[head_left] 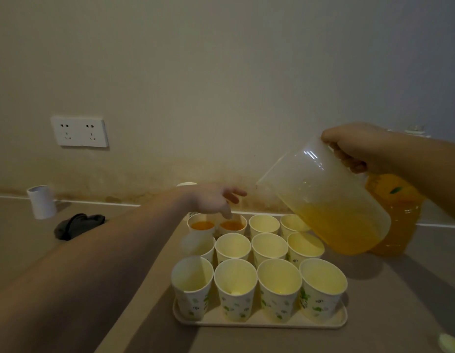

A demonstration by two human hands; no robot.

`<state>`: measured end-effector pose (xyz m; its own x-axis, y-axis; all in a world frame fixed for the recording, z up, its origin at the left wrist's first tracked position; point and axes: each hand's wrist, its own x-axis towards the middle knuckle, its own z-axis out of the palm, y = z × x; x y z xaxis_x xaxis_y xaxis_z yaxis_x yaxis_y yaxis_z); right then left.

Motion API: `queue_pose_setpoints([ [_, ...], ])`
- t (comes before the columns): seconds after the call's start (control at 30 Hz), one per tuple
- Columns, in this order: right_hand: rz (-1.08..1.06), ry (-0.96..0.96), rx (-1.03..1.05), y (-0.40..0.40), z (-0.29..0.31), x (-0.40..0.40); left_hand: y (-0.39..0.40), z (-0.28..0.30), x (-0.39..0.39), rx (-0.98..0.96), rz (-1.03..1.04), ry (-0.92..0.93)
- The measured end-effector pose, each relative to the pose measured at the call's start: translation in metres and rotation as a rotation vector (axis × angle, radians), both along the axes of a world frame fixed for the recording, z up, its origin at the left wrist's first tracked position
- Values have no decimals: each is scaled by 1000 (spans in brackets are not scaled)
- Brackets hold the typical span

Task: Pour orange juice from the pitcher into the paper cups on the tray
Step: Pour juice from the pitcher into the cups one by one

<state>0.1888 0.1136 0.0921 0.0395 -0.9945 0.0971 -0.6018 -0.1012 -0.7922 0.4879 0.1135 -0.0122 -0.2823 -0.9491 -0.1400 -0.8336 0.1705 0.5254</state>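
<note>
Tray (259, 323), on worktop (399, 301): twelve paper cups (235, 289), two at back-left held juice. Pitcher (331, 200): tilted above back-right cups, right hand (356, 146) clenched on its handle. Left hand (216, 200): released, fingers loose over filled cups.

A white double wall socket (79, 131) sits on the beige wall (196, 72) at about ten o'clock. Below it, at nine o'clock, a white paper roll (41, 202) stands on the brown counter (399, 301), tilted slightly. Just beside the roll, toward the centre, lies a crumpled dark cloth (77, 225). At three o'clock a large orange juice bottle (397, 212) stands on the counter. The wall's lower edge is stained brown.
</note>
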Motion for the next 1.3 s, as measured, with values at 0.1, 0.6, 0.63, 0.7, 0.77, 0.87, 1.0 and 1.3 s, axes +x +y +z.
queue_pose_setpoints([
  [0.1,-5,-4,-6,2,0,-3,-2,-4,-13,-8,-11,34],
  [0.6,-47,-1,11,3,-15,-25,-22,-23,-65,20,-142,-205],
  [0.63,-50,4,14,2,-16,-26,-23,-23,-66,21,-147,-218],
  [0.7,-52,12,22,0,-18,-29,-24,-23,-67,18,-150,-233],
  [0.77,-46,9,32,-1,-20,-31,-25,-24,-67,12,-148,-232],
  [0.87,-49,7,42,-2,-21,-31,-27,-27,-65,24,-137,-197],
  [1.0,-53,5,41,-1,-21,-31,-28,-26,-60,17,-101,-119],
  [1.3,-64,10,4,0,-15,-27,-24,-14,-52,-28,-5,175],
])
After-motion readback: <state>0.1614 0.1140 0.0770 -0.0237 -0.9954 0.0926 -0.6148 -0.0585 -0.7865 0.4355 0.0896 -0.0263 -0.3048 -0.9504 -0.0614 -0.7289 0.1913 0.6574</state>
